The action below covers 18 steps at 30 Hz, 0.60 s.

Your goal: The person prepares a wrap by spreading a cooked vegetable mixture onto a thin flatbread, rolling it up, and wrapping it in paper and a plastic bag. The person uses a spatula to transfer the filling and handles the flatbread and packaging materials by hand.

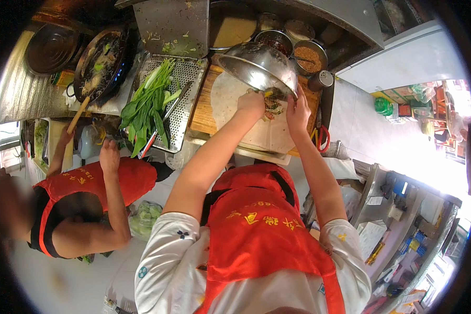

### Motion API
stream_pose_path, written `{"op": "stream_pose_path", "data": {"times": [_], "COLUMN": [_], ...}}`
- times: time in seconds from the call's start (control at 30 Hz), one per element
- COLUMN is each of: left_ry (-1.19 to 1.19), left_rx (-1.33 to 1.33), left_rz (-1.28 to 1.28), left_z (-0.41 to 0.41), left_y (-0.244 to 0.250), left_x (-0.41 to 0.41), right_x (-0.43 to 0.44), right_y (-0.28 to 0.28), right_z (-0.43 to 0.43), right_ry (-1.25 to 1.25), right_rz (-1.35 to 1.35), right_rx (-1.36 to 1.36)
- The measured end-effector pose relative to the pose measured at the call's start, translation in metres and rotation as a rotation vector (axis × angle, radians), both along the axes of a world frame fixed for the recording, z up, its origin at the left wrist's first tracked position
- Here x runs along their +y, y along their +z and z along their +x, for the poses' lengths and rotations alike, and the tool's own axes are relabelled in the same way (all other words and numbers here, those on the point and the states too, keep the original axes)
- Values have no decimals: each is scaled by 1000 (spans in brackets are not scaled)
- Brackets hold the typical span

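Note:
A metal mixing bowl (259,64) is tilted on its side over a large thin sheet of flatbread or dough (255,131), its mouth facing me. My right hand (298,112) grips the bowl's lower right rim. At the lower left of the bowl's mouth is my left hand (252,105), its fingers curled; whether it holds a utensil is hidden. Between my hands, a chopped filling (273,108) with green and brown bits lies on the sheet, just below the bowl. The sheet covers much of a wooden board (203,117).
Leafy greens (151,104) and a long-bladed knife (176,106) lie on a perforated metal tray (184,129). Beyond the board stand a pot of brown crumbs (310,57) and a shaker (320,80). Red-handled scissors (324,139) are at right. A co-worker (90,188) holds a wok (102,64) over a flame.

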<state>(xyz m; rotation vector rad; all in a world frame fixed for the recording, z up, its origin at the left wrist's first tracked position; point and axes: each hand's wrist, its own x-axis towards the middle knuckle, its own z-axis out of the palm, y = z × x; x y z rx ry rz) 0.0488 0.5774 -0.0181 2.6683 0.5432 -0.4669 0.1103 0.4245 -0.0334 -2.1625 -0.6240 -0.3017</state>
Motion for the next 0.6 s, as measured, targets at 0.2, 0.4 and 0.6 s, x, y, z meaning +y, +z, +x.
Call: {"op": "stream_pose_path", "data": {"times": [0.2,0.4,0.6], "left_ry": [159,80,-85], "left_rx": [33,14,-315], "left_rz": [-52,-141,-39], "left_z": [9,6,-16], "left_y": [30,-10,22], "left_x": [39,14,2], "right_x": [-7,-1,-8], "right_y": [-1,-1,0], "right_z": [-1,0,14], "right_ry": [80,84,101], "right_rz": [5,40,103], "right_rx": [-91,-17,94]}}
